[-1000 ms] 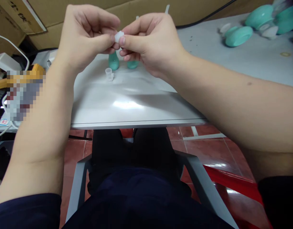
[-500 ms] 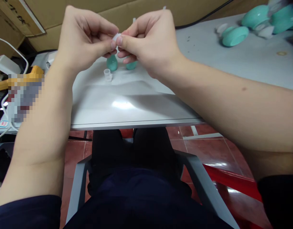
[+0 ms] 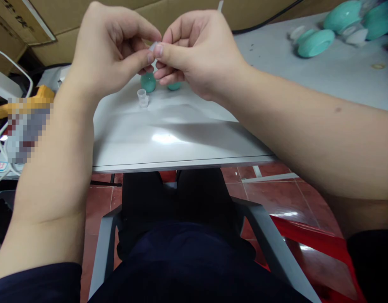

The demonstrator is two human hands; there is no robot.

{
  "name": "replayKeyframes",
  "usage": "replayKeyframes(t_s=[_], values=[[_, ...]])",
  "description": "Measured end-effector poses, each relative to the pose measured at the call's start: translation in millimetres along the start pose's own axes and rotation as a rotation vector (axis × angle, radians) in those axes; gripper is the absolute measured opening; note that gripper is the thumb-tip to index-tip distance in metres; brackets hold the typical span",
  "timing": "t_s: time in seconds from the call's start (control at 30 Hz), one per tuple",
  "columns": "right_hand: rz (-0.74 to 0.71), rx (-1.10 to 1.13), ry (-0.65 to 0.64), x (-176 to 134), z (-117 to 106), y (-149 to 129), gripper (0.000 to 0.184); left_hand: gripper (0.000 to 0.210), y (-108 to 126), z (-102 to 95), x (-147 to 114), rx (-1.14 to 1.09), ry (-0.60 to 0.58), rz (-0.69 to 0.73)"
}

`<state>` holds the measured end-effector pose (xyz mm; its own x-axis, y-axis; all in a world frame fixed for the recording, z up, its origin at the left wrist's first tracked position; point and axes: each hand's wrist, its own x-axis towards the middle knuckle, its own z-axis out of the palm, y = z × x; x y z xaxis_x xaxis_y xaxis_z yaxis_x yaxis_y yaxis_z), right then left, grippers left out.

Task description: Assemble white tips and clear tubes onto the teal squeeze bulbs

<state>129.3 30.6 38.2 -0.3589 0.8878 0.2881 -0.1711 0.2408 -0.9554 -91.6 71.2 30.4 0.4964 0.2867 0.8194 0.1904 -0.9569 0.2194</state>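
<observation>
A small whitish translucent plastic piece (image 3: 153,46) sits pinched between the fingertips of my left hand (image 3: 118,52) and my right hand (image 3: 194,54), held up above the table. Fingers cover most of it, so its full shape is hidden. Just below the hands stands a round teal bottle (image 3: 148,83), its upper part behind my fingers. A second teal bottle (image 3: 174,86) shows only its lower part under my right hand. In front of them on the table is a small clear plastic cap-like part (image 3: 143,98).
Several teal bottles with whitish necks lie at the back right, one teal bottle (image 3: 317,43) nearest. Cardboard (image 3: 187,8) walls the table's (image 3: 181,147) far side. At left are a yellow tool (image 3: 44,96), a white adapter (image 3: 9,86) and cables. A black cable (image 3: 269,21) runs behind.
Both hands stay together on the small piece, with the fingers slightly shifted; my right thumb now covers more of it. The view has moved slightly.
</observation>
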Motion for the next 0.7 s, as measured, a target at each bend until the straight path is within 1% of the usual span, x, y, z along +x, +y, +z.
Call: replayKeyframes(t_s=[0.07, 0.13, 0.2, 0.27, 0.3, 0.33, 0.4, 0.47, 0.53, 0.63, 0.7], values=[[-0.006, 0.038, 0.003, -0.4, 1.3, 1.1, 0.024, 0.040, -2.9, 4.4, -0.2, -0.015, 0.085, 0.013], [-0.015, 0.058, 0.002, -1.4, 3.5, 3.2, 0.025, 0.041, -8.1, 7.7, 0.3, -0.028, 0.135, 0.023], [-0.028, 0.067, -0.002, -2.4, 5.6, 5.5, 0.023, 0.043, -12.1, 8.7, 1.3, -0.055, 0.152, 0.067], [-0.040, 0.072, 0.007, -3.0, 7.1, 6.7, 0.018, 0.043, -11.6, 7.7, 1.9, -0.082, 0.130, 0.073], [-0.041, 0.074, 0.016, -3.1, 7.6, 6.7, 0.016, 0.043, -9.4, 7.0, 1.8, -0.093, 0.118, 0.060], [-0.039, 0.075, 0.024, -3.1, 8.0, 6.2, 0.013, 0.041, -6.4, 6.5, 1.5, -0.070, 0.098, -0.014], [-0.029, 0.069, 0.045, -3.2, 8.8, 4.2, 0.007, 0.045, 0.8, 7.1, 0.2, -0.037, 0.124, -0.091], [-0.022, 0.057, 0.068, -3.6, 9.8, 2.3, 0.011, 0.052, 7.4, 11.1, -0.9, -0.023, 0.144, -0.103], [-0.030, 0.042, 0.092, -4.1, 10.8, 1.4, 0.017, 0.052, 13.9, 19.3, -1.0, -0.016, 0.133, -0.137], [-0.067, 0.009, 0.121, -4.0, 11.7, 2.7, 0.021, 0.042, 26.2, 37.6, -0.1, -0.019, 0.112, -0.220], [-0.100, -0.014, 0.135, -2.7, 11.4, 4.4, 0.025, 0.038, 34.1, 49.1, 0.0, -0.034, 0.107, -0.235]])
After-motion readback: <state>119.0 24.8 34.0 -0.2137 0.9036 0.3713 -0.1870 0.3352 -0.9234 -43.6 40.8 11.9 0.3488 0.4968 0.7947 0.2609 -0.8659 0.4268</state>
